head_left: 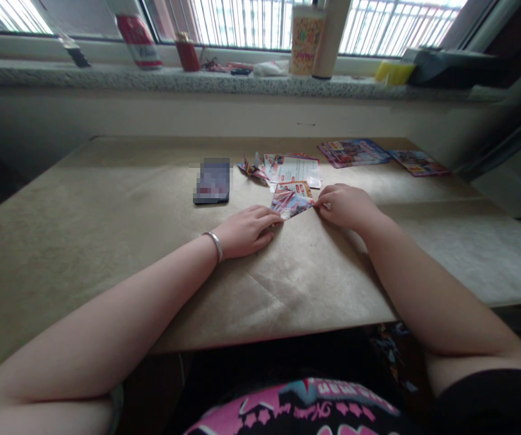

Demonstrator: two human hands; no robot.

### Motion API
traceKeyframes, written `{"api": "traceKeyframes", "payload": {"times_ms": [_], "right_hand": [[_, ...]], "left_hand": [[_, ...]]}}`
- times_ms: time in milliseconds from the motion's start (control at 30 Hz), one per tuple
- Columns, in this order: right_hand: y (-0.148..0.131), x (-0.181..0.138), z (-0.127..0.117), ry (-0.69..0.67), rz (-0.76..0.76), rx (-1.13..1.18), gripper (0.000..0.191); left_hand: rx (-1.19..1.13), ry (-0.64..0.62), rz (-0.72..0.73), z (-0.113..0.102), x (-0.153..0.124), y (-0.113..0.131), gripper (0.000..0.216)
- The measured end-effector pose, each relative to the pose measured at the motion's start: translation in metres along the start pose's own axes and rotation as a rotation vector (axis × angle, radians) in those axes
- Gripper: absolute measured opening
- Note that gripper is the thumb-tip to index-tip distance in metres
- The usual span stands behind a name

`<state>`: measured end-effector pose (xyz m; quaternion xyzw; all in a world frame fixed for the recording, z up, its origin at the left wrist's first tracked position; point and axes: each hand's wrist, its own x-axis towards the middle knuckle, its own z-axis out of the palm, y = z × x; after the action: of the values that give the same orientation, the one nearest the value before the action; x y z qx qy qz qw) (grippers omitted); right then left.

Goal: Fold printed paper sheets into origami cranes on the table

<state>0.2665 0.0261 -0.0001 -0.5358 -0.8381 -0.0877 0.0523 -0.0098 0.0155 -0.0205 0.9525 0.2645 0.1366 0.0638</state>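
A colourful printed sheet of paper (293,203), partly folded with slanting edges, lies on the table between my two hands. At its lower left corner, the fingertips of my left hand (250,231) press together on the paper; a silver bangle is on that wrist. My right hand (349,206) pinches the right corner between thumb and fingers. Just behind it lie more printed sheets (293,169), white with red and orange print. Beside those sits a small crumpled or folded paper piece (254,169), its exact shape unclear.
A phone-like dark slab (213,181), blurred out, lies left of the papers. Printed leaflets (355,152) are stacked at the back right, with another pile (418,162) beside them. The windowsill (224,81) holds a red can (139,41), a cup (306,41) and a yellow item (394,73).
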Motion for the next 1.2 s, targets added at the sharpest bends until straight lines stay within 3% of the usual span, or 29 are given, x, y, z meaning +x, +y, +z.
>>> {"api": "traceKeyframes", "payload": {"times_ms": [167, 333, 1200], "right_hand": [[-0.020, -0.001, -0.003, 0.075, -0.079, -0.007, 0.028], [-0.047, 0.000, 0.003, 0.066, -0.275, 0.219, 0.028], [-0.049, 0.002, 0.008, 0.082, -0.270, 0.232, 0.027]], "left_hand": [[0.069, 0.013, -0.002, 0.003, 0.005, 0.002, 0.036], [0.087, 0.009, -0.001, 0.004, 0.008, 0.003, 0.034], [-0.092, -0.049, 0.053, -0.020, -0.007, -0.005, 0.023]]}}
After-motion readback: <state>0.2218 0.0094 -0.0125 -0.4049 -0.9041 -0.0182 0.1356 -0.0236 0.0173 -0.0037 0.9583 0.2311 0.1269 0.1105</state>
